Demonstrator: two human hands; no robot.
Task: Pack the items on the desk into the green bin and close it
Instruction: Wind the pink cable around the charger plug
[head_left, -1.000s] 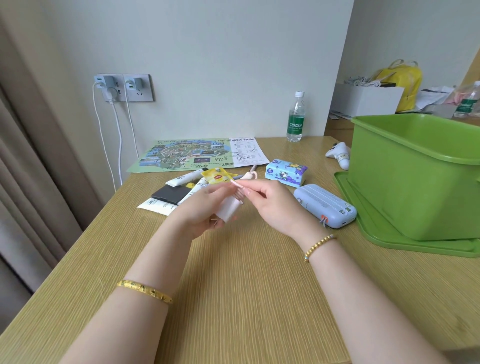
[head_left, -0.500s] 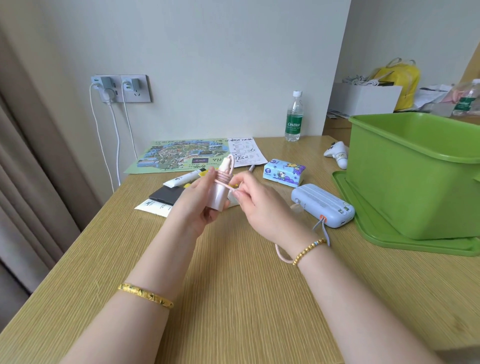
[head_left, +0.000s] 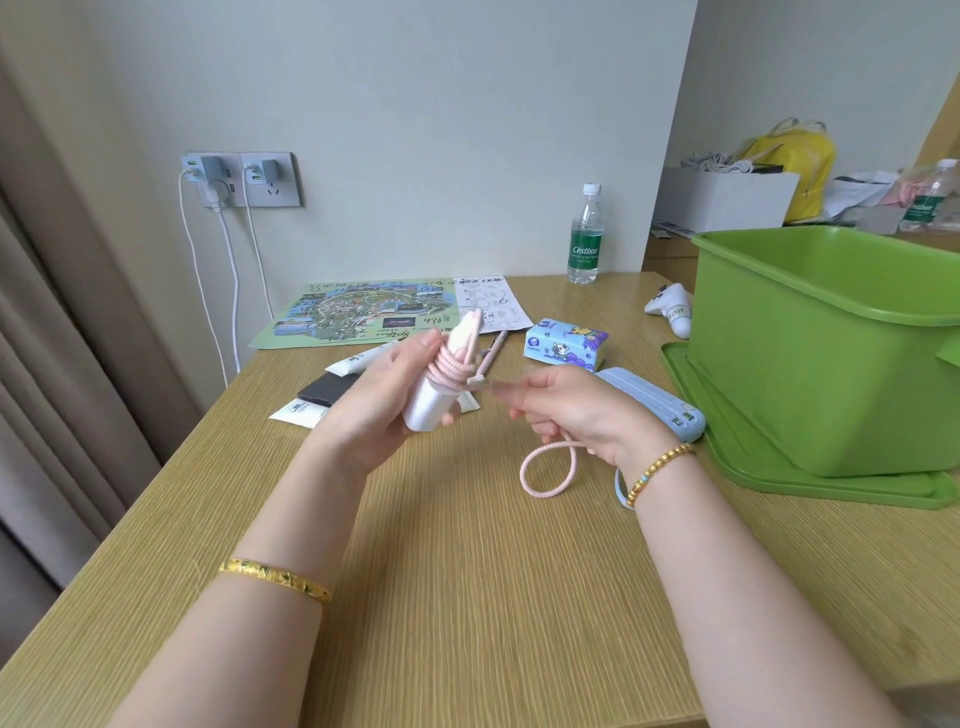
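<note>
The green bin (head_left: 810, 364) stands open at the right of the frame on its lid (head_left: 737, 457), and nothing shows packed inside it. The map (head_left: 358, 312), power bank (head_left: 654, 400) and tissue pack (head_left: 565, 344) lie unpacked on the counter (head_left: 467, 597). At centre, the left hand (head_left: 379, 410) grips the white charger (head_left: 431, 405) while the right hand (head_left: 582, 415) fingers pinch its pink cable (head_left: 550, 478), so packing seems barely begun.

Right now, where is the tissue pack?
In the head view, the tissue pack lies on the desk right of centre, between the map and the green bin.
</note>
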